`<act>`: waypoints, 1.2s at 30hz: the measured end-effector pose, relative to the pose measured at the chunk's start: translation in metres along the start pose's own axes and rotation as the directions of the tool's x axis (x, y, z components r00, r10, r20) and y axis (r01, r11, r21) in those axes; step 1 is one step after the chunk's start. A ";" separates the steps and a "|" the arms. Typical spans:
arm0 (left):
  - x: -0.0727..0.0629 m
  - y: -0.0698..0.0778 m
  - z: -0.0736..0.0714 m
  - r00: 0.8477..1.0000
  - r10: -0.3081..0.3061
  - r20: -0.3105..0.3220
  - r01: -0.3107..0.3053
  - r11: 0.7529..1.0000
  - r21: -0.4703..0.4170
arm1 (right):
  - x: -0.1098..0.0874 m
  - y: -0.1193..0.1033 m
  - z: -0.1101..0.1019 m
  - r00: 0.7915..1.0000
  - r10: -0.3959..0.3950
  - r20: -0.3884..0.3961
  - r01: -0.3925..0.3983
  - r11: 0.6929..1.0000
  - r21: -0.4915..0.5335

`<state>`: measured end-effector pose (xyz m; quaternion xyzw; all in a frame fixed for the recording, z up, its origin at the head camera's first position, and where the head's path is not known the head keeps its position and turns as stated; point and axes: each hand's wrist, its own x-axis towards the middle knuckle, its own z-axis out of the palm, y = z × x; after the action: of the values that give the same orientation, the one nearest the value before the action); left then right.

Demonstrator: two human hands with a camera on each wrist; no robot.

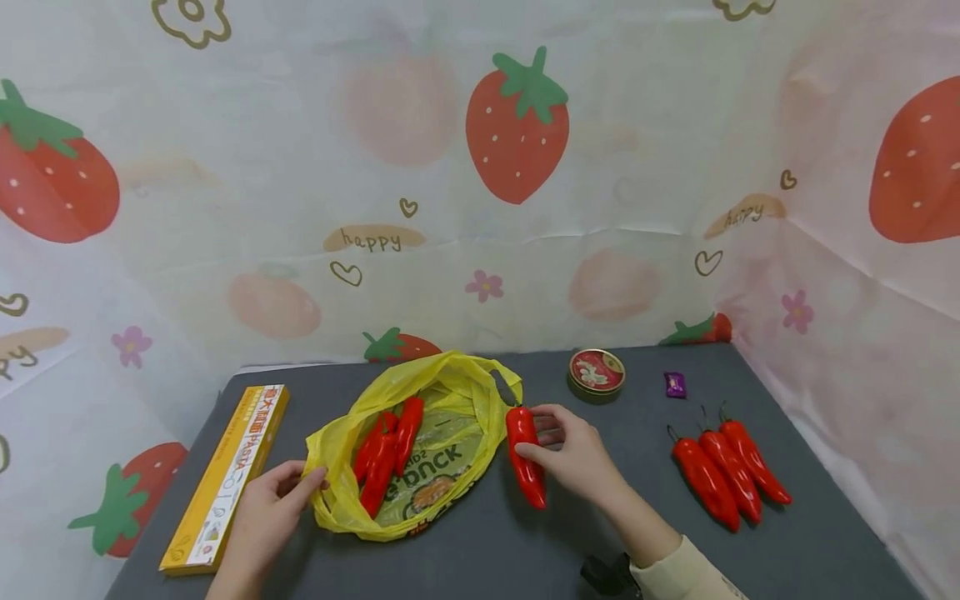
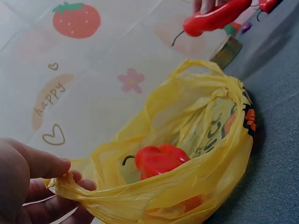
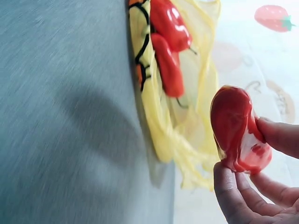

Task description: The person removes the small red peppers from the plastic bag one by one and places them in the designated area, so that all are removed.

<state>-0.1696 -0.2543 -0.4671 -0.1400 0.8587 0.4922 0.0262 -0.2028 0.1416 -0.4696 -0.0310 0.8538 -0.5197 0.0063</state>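
Note:
A yellow plastic bag (image 1: 341, 517) lies mouth-open on the dark table, with several red chili peppers (image 1: 381, 462) inside. My left hand (image 1: 273, 508) pinches the bag's left edge between thumb and fingers, as the left wrist view also shows at the gathered plastic (image 2: 70, 189). Just right of the bag's rim, my right hand (image 1: 573, 450) holds one red chili pepper (image 1: 527, 458), stem pointing up and away. In the right wrist view that pepper (image 3: 231, 126) sits between thumb and fingertips, above the table, its shadow falling on the surface.
Three more red peppers (image 1: 727, 475) lie side by side on the right. A round red-lidded tin (image 1: 596, 372) and a small purple packet (image 1: 675, 385) are toward the back. A yellow pasta box (image 1: 228, 475) lies along the left edge. A strawberry-print curtain (image 1: 450, 167) hangs behind.

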 end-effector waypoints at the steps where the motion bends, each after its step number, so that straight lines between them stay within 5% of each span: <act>1: 0.000 0.000 0.000 1.000 0.000 0.000 0.000 1.000 0.002 | -0.002 0.002 -0.004 1.000 0.005 -0.010 -0.005 1.000 -0.006; 18: 0.001 -0.001 -0.002 1.000 -0.002 0.011 0.002 1.000 0.004 | -0.026 0.045 -0.072 0.996 0.030 -0.080 -0.042 0.987 -0.153; 36: 0.001 -0.001 0.001 1.000 -0.008 0.006 0.008 1.000 -0.002 | -0.049 0.084 -0.116 0.979 -0.035 -0.200 -0.045 0.923 -0.383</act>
<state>-0.1708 -0.2537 -0.4687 -0.1422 0.8576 0.4933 0.0307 -0.1623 0.2859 -0.4922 0.0237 0.9355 -0.3419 -0.0858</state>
